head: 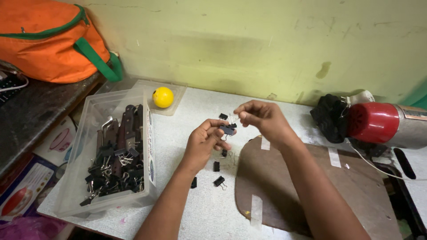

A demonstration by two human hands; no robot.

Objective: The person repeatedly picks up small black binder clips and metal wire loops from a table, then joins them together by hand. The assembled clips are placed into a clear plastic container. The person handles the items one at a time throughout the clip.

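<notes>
Left hand (202, 142) grip pinching black binder clip (227, 130), right hand (262, 119) fingertips pinched, contents indistinct

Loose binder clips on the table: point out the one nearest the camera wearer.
The black binder clip with its wire handles out, beside the brown board; the others lie farther up.

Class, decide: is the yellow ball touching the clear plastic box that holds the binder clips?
Apart. The head view shows the yellow ball resting on a separate clear lid, with a strip of lid visible between it and the clear plastic box.
</notes>
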